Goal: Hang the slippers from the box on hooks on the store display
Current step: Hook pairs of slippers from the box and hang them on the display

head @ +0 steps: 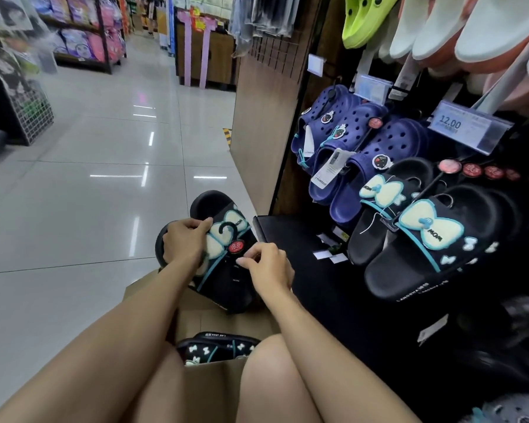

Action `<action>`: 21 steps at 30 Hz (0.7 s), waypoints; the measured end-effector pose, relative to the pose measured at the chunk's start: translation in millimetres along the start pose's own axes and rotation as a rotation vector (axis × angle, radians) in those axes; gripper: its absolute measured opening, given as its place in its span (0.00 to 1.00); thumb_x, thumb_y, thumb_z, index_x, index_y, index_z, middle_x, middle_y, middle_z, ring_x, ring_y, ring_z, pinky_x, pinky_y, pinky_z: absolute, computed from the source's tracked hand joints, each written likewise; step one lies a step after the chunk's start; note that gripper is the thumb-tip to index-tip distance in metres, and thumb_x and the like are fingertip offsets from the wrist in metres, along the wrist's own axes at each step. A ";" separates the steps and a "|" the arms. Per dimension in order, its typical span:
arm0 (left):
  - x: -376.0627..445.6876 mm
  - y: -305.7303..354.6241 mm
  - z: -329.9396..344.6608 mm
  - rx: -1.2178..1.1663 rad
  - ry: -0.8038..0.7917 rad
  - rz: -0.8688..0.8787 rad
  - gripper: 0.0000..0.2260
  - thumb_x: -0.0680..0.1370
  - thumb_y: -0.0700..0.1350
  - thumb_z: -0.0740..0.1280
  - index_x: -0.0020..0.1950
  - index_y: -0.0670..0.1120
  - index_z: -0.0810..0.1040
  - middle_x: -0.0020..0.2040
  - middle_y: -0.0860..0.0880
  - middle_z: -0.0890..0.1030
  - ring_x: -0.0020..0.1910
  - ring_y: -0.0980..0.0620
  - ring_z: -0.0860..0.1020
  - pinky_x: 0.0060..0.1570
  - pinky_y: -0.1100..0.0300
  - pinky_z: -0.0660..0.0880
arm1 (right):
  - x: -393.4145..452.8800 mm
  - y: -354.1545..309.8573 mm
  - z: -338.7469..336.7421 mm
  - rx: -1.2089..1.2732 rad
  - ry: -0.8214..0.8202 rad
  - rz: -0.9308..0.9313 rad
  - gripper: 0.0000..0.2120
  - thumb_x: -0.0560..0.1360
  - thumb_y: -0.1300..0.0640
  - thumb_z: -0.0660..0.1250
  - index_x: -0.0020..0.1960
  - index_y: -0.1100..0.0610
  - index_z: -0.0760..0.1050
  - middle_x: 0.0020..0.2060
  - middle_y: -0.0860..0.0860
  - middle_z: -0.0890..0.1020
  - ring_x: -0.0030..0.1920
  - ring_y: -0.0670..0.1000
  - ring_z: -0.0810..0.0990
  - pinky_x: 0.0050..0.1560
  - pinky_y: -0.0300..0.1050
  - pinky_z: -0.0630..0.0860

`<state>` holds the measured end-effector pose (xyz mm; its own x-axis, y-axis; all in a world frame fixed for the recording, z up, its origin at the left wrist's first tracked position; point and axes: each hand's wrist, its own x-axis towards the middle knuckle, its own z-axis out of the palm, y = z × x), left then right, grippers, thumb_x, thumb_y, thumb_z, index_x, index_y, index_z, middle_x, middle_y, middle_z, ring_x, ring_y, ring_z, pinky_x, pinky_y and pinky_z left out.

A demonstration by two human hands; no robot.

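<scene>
Fingers [203, 225] of the left hand [185, 239] curl over the near edge of a black pair of slippers [226, 270], gripping it at the pale bow on the strap, while the right hand [268, 268] pinches at the pair just below a round red tag [236, 246], thumb and fingertips drawn close together on the strap. A black plastic hook [225, 228] curves up from the pair between the two hands. The held slippers sit tilted above an open cardboard box [205, 319] on the floor, between the person's knees; inside the box lies another black pair [217, 346] with small white bows. To the right stands the store display [293, 239], dark and stepped. Matching black slippers with bows [431, 236] already hang there on hooks, just beside a row of navy clogs [358, 148] with paper labels. Above them hang lime green clogs [364, 16] and pale slippers [471, 29]. A price tag [468, 126] reading 12.00 sticks out from the rack. Shiny grey floor tiles [89, 178] stretch away to the left, toward shelves of pink and purple goods [83, 29].
</scene>
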<state>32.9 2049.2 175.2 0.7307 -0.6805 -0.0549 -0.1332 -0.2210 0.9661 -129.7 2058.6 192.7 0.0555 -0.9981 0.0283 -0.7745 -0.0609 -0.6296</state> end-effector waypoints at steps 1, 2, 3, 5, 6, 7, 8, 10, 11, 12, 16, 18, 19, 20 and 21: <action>-0.3 0.5 1.8 0.000 -0.018 0.002 0.11 0.72 0.59 0.73 0.41 0.52 0.85 0.42 0.51 0.85 0.46 0.47 0.82 0.51 0.49 0.79 | -1.0 -0.5 0.2 0.021 -0.001 0.002 0.07 0.74 0.44 0.72 0.47 0.47 0.81 0.48 0.49 0.83 0.53 0.52 0.79 0.46 0.45 0.70; -0.7 0.7 4.4 0.005 -0.038 0.005 0.11 0.72 0.59 0.73 0.40 0.52 0.84 0.41 0.51 0.85 0.45 0.47 0.82 0.51 0.49 0.80 | -1.4 -1.0 0.3 0.044 0.004 0.005 0.07 0.74 0.44 0.72 0.47 0.47 0.80 0.49 0.48 0.83 0.53 0.52 0.79 0.45 0.45 0.69; -1.7 1.0 6.9 0.009 -0.060 0.012 0.10 0.72 0.59 0.73 0.40 0.52 0.84 0.41 0.51 0.85 0.44 0.48 0.82 0.50 0.49 0.80 | -1.4 -1.4 0.4 0.054 0.013 -0.001 0.07 0.75 0.45 0.71 0.47 0.47 0.80 0.49 0.48 0.82 0.53 0.52 0.79 0.45 0.45 0.69; -3.0 1.5 11.2 0.016 -0.100 0.029 0.08 0.73 0.56 0.73 0.39 0.53 0.84 0.41 0.51 0.85 0.44 0.48 0.83 0.49 0.51 0.80 | -0.7 -1.2 -0.7 0.041 0.037 -0.020 0.07 0.76 0.45 0.71 0.47 0.47 0.79 0.50 0.48 0.82 0.55 0.52 0.78 0.47 0.46 0.72; -3.0 1.4 12.5 0.016 -0.117 0.037 0.07 0.73 0.55 0.73 0.39 0.53 0.84 0.41 0.51 0.85 0.44 0.49 0.83 0.48 0.51 0.80 | -0.1 -0.7 -1.7 0.033 0.050 -0.026 0.07 0.76 0.45 0.70 0.47 0.47 0.79 0.51 0.47 0.81 0.55 0.52 0.78 0.49 0.46 0.72; -2.1 1.3 13.5 0.012 -0.140 0.046 0.07 0.73 0.54 0.73 0.39 0.53 0.84 0.40 0.51 0.85 0.43 0.49 0.83 0.48 0.52 0.80 | 0.2 0.0 -2.7 0.025 0.057 -0.030 0.07 0.76 0.45 0.70 0.47 0.48 0.78 0.53 0.47 0.80 0.56 0.51 0.77 0.50 0.47 0.72; -1.1 1.3 14.2 0.007 -0.169 0.054 0.06 0.73 0.53 0.74 0.38 0.53 0.84 0.39 0.51 0.85 0.43 0.50 0.83 0.46 0.54 0.79 | 0.3 0.9 -3.6 0.013 0.059 -0.038 0.07 0.76 0.45 0.70 0.47 0.48 0.77 0.54 0.47 0.79 0.57 0.51 0.77 0.50 0.47 0.71; -1.4 3.6 15.3 0.005 -0.229 0.080 0.07 0.73 0.52 0.75 0.37 0.52 0.84 0.37 0.51 0.85 0.40 0.51 0.82 0.39 0.59 0.76 | 1.5 2.3 -5.0 -0.030 0.058 -0.068 0.07 0.77 0.46 0.69 0.46 0.49 0.76 0.54 0.46 0.78 0.57 0.51 0.76 0.51 0.47 0.71; -2.0 5.2 16.2 0.005 -0.251 0.101 0.08 0.74 0.52 0.75 0.37 0.51 0.83 0.37 0.51 0.84 0.39 0.52 0.81 0.37 0.61 0.73 | 2.7 2.8 -5.9 -0.051 0.061 -0.085 0.07 0.77 0.46 0.69 0.46 0.49 0.76 0.54 0.46 0.77 0.57 0.51 0.76 0.52 0.47 0.72; -2.6 6.4 17.0 0.003 -0.266 0.115 0.08 0.74 0.52 0.75 0.37 0.51 0.83 0.36 0.51 0.84 0.38 0.52 0.81 0.36 0.61 0.72 | 3.8 3.1 -7.0 -0.069 0.065 -0.098 0.07 0.77 0.46 0.68 0.46 0.49 0.76 0.54 0.46 0.76 0.57 0.51 0.75 0.53 0.48 0.73; -0.2 7.3 16.4 -0.034 -0.341 0.112 0.09 0.72 0.53 0.75 0.36 0.50 0.85 0.35 0.50 0.85 0.39 0.48 0.84 0.42 0.53 0.79 | 8.0 4.0 -9.1 -0.096 0.079 -0.098 0.08 0.78 0.45 0.67 0.48 0.49 0.76 0.54 0.46 0.75 0.57 0.50 0.75 0.51 0.48 0.73; 1.7 6.6 12.9 -0.061 -0.392 0.097 0.09 0.72 0.54 0.76 0.37 0.50 0.86 0.36 0.48 0.86 0.41 0.45 0.85 0.48 0.48 0.81 | 8.5 1.8 -8.7 -0.077 0.084 -0.096 0.09 0.78 0.44 0.67 0.49 0.49 0.76 0.54 0.47 0.75 0.56 0.51 0.76 0.51 0.48 0.74; 1.6 6.9 11.0 -0.081 -0.411 0.093 0.09 0.72 0.53 0.76 0.37 0.49 0.86 0.37 0.47 0.86 0.42 0.43 0.85 0.49 0.46 0.81 | 8.9 0.3 -8.2 -0.071 0.086 -0.103 0.09 0.78 0.44 0.67 0.50 0.50 0.77 0.54 0.47 0.75 0.56 0.51 0.77 0.50 0.48 0.74; 1.4 7.7 9.3 -0.102 -0.426 0.088 0.09 0.73 0.52 0.75 0.38 0.48 0.86 0.38 0.45 0.86 0.44 0.41 0.85 0.50 0.44 0.81 | 9.5 -0.8 -8.0 -0.066 0.086 -0.113 0.09 0.78 0.44 0.67 0.50 0.50 0.77 0.54 0.47 0.75 0.55 0.51 0.77 0.50 0.47 0.74; 1.2 8.5 7.8 -0.122 -0.440 0.088 0.08 0.74 0.50 0.75 0.40 0.46 0.86 0.39 0.44 0.86 0.46 0.39 0.84 0.51 0.45 0.81 | 9.7 -1.3 -8.1 -0.060 0.084 -0.120 0.09 0.78 0.44 0.67 0.50 0.50 0.76 0.54 0.47 0.75 0.54 0.51 0.77 0.49 0.47 0.73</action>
<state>27.5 2041.1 181.3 0.3632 -0.9305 -0.0475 -0.0832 -0.0832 0.9931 -133.3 2048.9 200.2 0.0985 -0.9811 0.1669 -0.8019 -0.1775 -0.5705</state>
